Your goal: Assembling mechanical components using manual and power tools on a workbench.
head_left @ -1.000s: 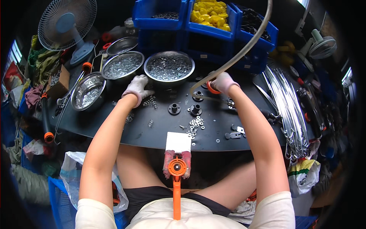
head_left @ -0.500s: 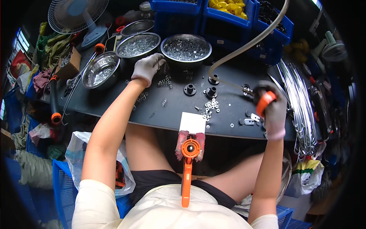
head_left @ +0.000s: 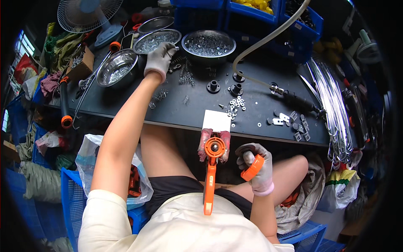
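My left hand [head_left: 158,60], in a pale work glove, is raised by the metal bowls with its fingers pinched. A tiny shiny piece seems to show at the fingertips, too small to name. My right hand [head_left: 259,172], gloved too, is closed round an orange ring-shaped part [head_left: 253,168] in front of the table edge. Between my arms, an orange part with a round head and long handle [head_left: 211,176] sits in a red-padded holder [head_left: 205,143] at the edge. Beyond the right hand, a black air screwdriver [head_left: 300,101] lies on the table, joined to a hose [head_left: 256,52].
Steel bowls of small metal parts [head_left: 208,43] stand at the back. Springs [head_left: 186,75], black flanged parts [head_left: 213,87], white washers [head_left: 237,105] and metal clips [head_left: 300,128] lie on the tabletop. Long metal rods [head_left: 329,109] are heaped at right; blue bins [head_left: 252,14] stand behind.
My right hand has come down and left from beside the air screwdriver to in front of the table edge, still with the orange ring-shaped part. My left hand has shifted slightly, staying near the bowls.
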Demonstrator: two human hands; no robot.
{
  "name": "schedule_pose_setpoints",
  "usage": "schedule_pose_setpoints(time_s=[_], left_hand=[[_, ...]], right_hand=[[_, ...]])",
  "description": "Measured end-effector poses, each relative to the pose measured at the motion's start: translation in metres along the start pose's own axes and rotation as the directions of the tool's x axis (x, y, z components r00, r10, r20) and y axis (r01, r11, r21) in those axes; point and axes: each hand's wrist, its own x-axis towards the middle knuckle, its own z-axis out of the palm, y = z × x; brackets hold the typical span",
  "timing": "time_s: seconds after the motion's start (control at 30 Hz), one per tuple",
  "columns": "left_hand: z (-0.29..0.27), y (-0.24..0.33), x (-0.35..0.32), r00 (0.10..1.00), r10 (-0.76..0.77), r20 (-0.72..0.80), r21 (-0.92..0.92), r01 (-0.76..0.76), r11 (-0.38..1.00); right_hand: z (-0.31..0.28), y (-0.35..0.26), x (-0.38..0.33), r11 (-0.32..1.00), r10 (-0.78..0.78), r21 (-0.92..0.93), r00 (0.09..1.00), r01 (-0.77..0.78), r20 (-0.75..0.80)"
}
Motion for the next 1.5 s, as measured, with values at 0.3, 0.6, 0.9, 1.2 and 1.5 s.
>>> schedule_pose_setpoints(time_s=[0.3, 0.6, 0.9, 1.2, 1.5], left_hand=[[-0.035, 0.147, -0.14, 0.801, 0.098, 0.59, -0.208, 0.034, 0.977], [-0.014, 0.129, -0.188, 0.818, 0.359, 0.449, -0.135, -0.335, 0.932], [-0.005, 0.106, -0.208, 0.853, 0.212, 0.476, -0.192, -0.135, 0.972], [-0.002, 0.115, -0.215, 0.884, 0.098, 0.457, -0.118, -0.049, 0.992], [0.0, 0.119, -0.217, 0.933, 0.039, 0.359, -0.307, 0.078, 0.948]], right_hand=[[0.009, 0.027, -0.016, 0.946, -0.166, 0.285, 0.986, 0.155, 0.017], [0.021, 0.006, 0.015, 0.796, -0.56, -0.275, 0.828, 0.539, 0.002], [0.022, -0.02, 0.025, 0.053, -0.404, -0.708, 0.663, 0.705, 0.63], [0.026, -0.045, 0.031, 0.971, 0.004, -0.236, 0.975, 0.049, 0.22], [0.063, -0.043, 0.048, 0.156, -0.013, -0.938, 0.95, 0.311, 0.313]])
